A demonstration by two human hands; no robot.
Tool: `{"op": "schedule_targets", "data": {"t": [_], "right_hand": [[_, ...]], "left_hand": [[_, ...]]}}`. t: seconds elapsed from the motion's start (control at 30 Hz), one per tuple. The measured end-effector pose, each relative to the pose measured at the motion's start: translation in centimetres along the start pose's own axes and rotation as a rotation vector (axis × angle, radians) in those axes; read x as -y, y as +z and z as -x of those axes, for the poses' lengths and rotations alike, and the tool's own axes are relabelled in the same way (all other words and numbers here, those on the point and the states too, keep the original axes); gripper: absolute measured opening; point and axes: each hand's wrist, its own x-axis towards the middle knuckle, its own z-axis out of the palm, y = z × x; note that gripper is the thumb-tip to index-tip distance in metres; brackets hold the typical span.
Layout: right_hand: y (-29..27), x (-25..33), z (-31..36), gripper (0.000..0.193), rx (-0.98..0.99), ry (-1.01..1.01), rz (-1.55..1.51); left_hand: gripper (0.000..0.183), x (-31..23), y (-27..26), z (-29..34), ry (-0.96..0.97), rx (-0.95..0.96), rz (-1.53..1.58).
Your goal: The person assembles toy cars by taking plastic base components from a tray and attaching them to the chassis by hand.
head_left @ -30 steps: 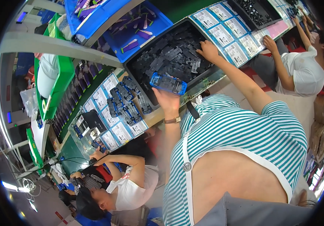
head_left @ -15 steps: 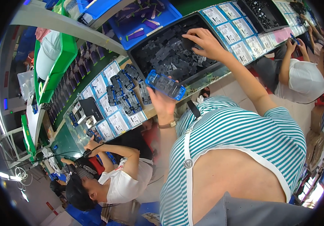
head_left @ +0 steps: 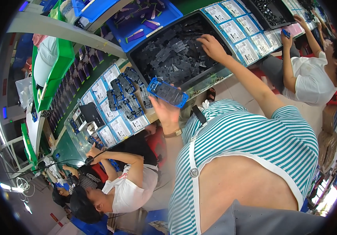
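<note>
A blue toy car body [head_left: 168, 93] rests in my left hand [head_left: 167, 113], its dark inner side facing up. My fingers are wrapped about its edge, and the hand stays just in front of a large black bin [head_left: 141, 71]. Dark plastic parts [head_left: 172, 51] lie heaped in that bin. Over the right part of the heap reaches my right hand [head_left: 214, 47], with fingers bent and somewhat apart; I see nothing held in them. Several blue-and-black toy cars [head_left: 126, 96] stand in a group on the bench, left of my left hand.
Printed label sheets [head_left: 234, 31] cover the bench on both sides of the bin. A blue bin [head_left: 152, 29] with purple pieces stands behind it, and a second black bin [head_left: 268, 17] to the right. Co-workers sit at the left [head_left: 127, 188] and right [head_left: 307, 78].
My right hand has shifted slightly over the parts, its fingers more bent. The toy car body in my left hand has tilted to show more of its dark inside. The view has moved a little.
</note>
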Motion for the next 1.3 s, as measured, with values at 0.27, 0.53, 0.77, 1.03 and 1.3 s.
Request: {"op": "schedule_targets", "data": {"t": [0.27, 0.53, 0.77, 1.03, 1.3], "right_hand": [[1.9, 3.4, 0.5, 0.08, 0.122, 0.499, 0.253], [1.5, 1.1, 2.0, 0.066, 0.109, 0.43, 0.172], [0.1, 1.1, 1.0, 0.066, 0.116, 0.456, 0.221], [1.9, 2.2, 1.2, 0.063, 0.076, 0.479, 0.211], [-6.7, 11.3, -0.4, 0.054, -0.137, 0.273, -0.421]], "left_hand": [[0.068, 0.4, 1.7, 0.4, -0.014, 0.058, 0.071], [0.066, 1.3, 2.1, 0.3, -0.024, 0.098, 0.028], [0.07, 1.7, 2.5, 0.6, -0.037, 0.078, 0.068], [0.064, 1.6, 2.8, 0.9, -0.009, 0.087, 0.106], [0.064, 1.2, 4.9, 1.0, 0.094, 0.101, 0.181]]}}
